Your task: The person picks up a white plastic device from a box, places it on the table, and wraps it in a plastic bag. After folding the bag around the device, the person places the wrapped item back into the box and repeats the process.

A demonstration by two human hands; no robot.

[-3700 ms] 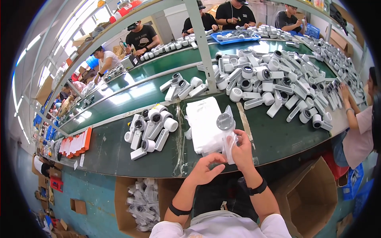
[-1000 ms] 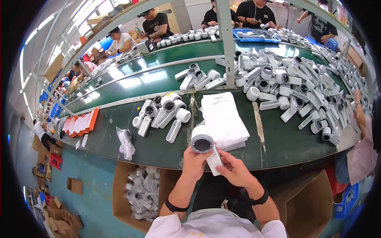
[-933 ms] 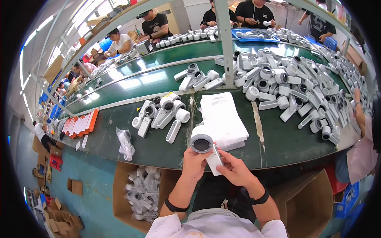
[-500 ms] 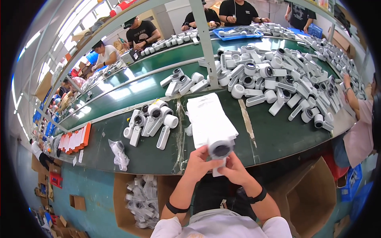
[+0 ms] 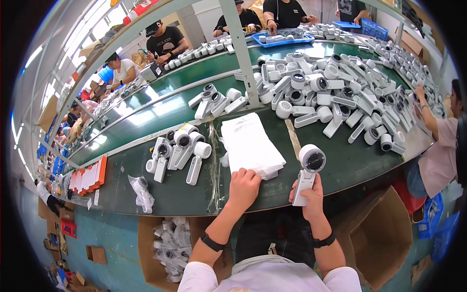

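A white handheld fan [image 5: 312, 160] with a round head and a dark round front stands upright in my right hand [image 5: 311, 197]. The fingers are wrapped round its handle and the thumb lies across the front. My left hand [image 5: 244, 187] is at the near edge of a stack of white plastic bags [image 5: 250, 141]. Its fingers are curled together over the edge, seemingly pinching a bag; the fingertips are partly hidden. Left of the stack lies a small group of similar fans [image 5: 183, 146]. One bagged fan [image 5: 141, 193] rests near the table's front edge.
A large heap of fans [image 5: 335, 92] covers the right of the green table [image 5: 233, 204]. Orange-edged cards [image 5: 88, 176] lie far left. Below are a carton of bagged fans [image 5: 172, 248] and an open carton [image 5: 374, 238]. A metal post [image 5: 242, 58] rises behind the bags; co-workers sit beyond.
Both hands were together on the fan. My right hand has carried it rightward, with its head raised; my left hand has let go and moved onto the bag stack's edge.
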